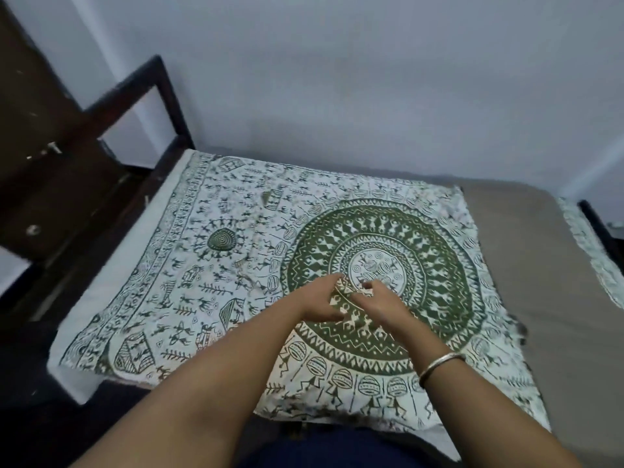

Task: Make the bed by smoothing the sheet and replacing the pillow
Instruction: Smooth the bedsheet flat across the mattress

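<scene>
Both hands meet over the middle of the bed, and between them a small ridge of cloth stands up. The left hand point(322, 300) has its fingers curled over the near-left side of that ridge, and the right hand point(380, 298) pinches it from the other side with fingertips bent down into the fabric (a thin metal bangle point(439, 366) sits further back on that wrist). What they hold is the sheet point(209, 265), white with a dark green print. The gathered bit lies just inside the big round medallion, a little toward the person from its pale centre.

Outward from the grip, the sheet lies spread over the left and middle of the bed. Its near edge is just in front of the person and its far edge runs close along the wall point(371, 79). To the right it stops short, leaving bare tan mattress point(540, 282). A strip of similar printed cloth point(589, 244) lies along the mattress's far right edge. On the left, a dark wooden bed frame point(141, 96) stands beside the sheet's bordered edge.
</scene>
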A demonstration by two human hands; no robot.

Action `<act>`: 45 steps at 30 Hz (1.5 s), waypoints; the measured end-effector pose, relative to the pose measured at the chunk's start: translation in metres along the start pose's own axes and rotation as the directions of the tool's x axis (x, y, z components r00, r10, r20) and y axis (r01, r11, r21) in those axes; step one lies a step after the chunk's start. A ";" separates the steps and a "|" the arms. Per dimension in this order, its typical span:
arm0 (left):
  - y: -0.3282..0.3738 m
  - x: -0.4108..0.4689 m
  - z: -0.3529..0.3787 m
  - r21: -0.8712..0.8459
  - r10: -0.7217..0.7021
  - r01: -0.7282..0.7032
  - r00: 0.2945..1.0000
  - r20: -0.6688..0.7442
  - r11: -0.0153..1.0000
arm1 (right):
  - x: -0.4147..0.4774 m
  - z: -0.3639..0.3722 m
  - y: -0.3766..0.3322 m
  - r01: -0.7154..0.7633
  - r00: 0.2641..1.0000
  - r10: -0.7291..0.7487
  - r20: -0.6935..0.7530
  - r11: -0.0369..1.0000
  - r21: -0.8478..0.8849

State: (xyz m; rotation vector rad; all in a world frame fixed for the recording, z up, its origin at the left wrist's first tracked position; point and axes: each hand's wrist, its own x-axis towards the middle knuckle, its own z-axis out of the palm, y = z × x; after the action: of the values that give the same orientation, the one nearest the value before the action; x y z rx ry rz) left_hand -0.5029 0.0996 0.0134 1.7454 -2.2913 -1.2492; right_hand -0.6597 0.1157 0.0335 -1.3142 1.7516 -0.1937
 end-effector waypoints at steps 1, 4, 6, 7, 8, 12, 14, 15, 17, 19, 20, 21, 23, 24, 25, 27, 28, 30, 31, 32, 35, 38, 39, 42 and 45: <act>-0.003 -0.001 -0.001 -0.007 -0.012 0.012 1.000 -0.019 1.000 | 0.005 0.001 -0.004 0.019 1.000 -0.019 0.015 0.999 -0.025; -0.007 -0.002 -0.004 0.001 -0.037 0.037 0.997 -0.073 0.999 | 0.020 0.003 -0.015 0.077 0.996 -0.071 0.052 0.989 -0.125; -0.009 0.000 -0.006 0.014 -0.063 0.064 0.993 -0.098 0.998 | 0.030 0.005 -0.022 0.132 0.989 -0.118 0.094 0.978 -0.163; -0.010 0.002 -0.006 0.027 -0.081 0.084 0.991 -0.110 0.996 | 0.034 0.005 -0.026 0.164 0.983 -0.144 0.113 0.968 -0.190; -0.011 0.004 -0.006 0.033 -0.101 0.106 0.987 -0.125 0.994 | 0.039 0.005 -0.029 0.196 0.977 -0.172 0.127 0.956 -0.219; -0.011 0.013 -0.005 0.006 -0.176 0.180 0.969 -0.171 0.984 | 0.056 0.003 -0.037 0.296 0.951 -0.256 0.174 0.914 -0.276; -0.009 0.014 -0.003 0.015 -0.191 0.196 0.968 -0.161 0.980 | 0.062 0.004 -0.037 0.293 0.951 -0.246 0.188 0.911 -0.289; -0.009 0.014 -0.003 0.013 -0.196 0.200 0.968 -0.156 0.980 | 0.064 0.005 -0.039 0.304 0.948 -0.252 0.196 0.902 -0.306; -0.011 0.014 -0.009 -0.010 -0.210 0.211 0.964 -0.165 0.977 | 0.069 0.010 -0.046 0.345 0.933 -0.278 0.230 0.874 -0.343; -0.021 0.013 -0.016 -0.032 -0.234 0.233 0.955 -0.182 0.972 | 0.072 0.018 -0.056 0.398 0.912 -0.313 0.264 0.828 -0.394; -0.028 0.011 -0.020 -0.040 -0.251 0.248 0.949 -0.189 0.968 | 0.074 0.024 -0.062 0.421 0.902 -0.327 0.280 0.806 -0.415; -0.035 0.010 -0.023 -0.048 -0.268 0.264 0.944 -0.193 0.963 | 0.076 0.031 -0.067 0.445 0.891 -0.344 0.296 0.789 -0.424; -0.052 0.005 -0.030 -0.076 -0.294 0.284 0.934 -0.203 0.956 | 0.079 0.049 -0.080 0.484 0.869 -0.355 0.344 0.754 -0.445; -0.061 0.002 -0.033 -0.089 -0.308 0.295 0.929 -0.207 0.951 | 0.079 0.058 -0.087 0.507 0.855 -0.354 0.379 0.724 -0.468; -0.071 -0.001 -0.036 -0.101 -0.323 0.308 0.923 -0.207 0.946 | 0.080 0.068 -0.094 0.536 0.838 -0.358 0.413 0.686 -0.492; -0.096 -0.008 -0.040 -0.103 -0.338 0.324 0.919 -0.202 0.941 | 0.084 0.089 -0.110 0.573 0.814 -0.366 0.451 0.636 -0.517; -0.112 -0.011 -0.043 -0.103 -0.339 0.324 0.920 -0.199 0.940 | 0.086 0.101 -0.119 0.579 0.810 -0.364 0.459 0.621 -0.528; -0.146 -0.018 -0.050 -0.103 -0.337 0.323 0.923 -0.185 0.941 | 0.094 0.129 -0.137 0.588 0.803 -0.361 0.474 0.606 -0.536; -0.165 -0.022 -0.056 -0.096 -0.333 0.320 0.927 -0.174 0.942 | 0.099 0.145 -0.147 0.590 0.802 -0.363 0.475 0.608 -0.531; -0.184 -0.027 -0.062 -0.090 -0.332 0.321 0.930 -0.160 0.943 | 0.102 0.160 -0.158 0.581 0.808 -0.351 0.474 0.608 -0.541; -0.246 -0.046 -0.088 -0.095 -0.342 0.332 0.932 -0.122 0.939 | 0.113 0.211 -0.198 0.563 0.822 -0.340 0.456 0.605 -0.563; -0.312 -0.068 -0.111 -0.112 -0.379 0.368 0.919 -0.103 0.923 | 0.128 0.266 -0.233 0.552 0.827 -0.317 0.464 0.614 -0.565; -0.332 -0.076 -0.117 -0.136 -0.401 0.386 0.911 -0.099 0.912 | 0.135 0.284 -0.243 0.553 0.827 -0.316 0.465 0.603 -0.574; -0.384 -0.094 -0.132 -0.201 -0.453 0.430 0.887 -0.087 0.880 | 0.148 0.327 -0.273 0.547 0.831 -0.289 0.475 0.580 -0.604; -0.427 -0.099 -0.138 -0.218 -0.484 0.455 0.869 -0.104 0.864 | 0.167 0.366 -0.290 0.586 0.803 -0.311 0.507 0.562 -0.583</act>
State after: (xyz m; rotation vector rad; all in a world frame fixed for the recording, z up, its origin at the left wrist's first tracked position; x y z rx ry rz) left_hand -0.0575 0.0724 -0.0975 2.3178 -1.6494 -1.2717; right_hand -0.1977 -0.0081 -0.0973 -2.2291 1.1389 0.4924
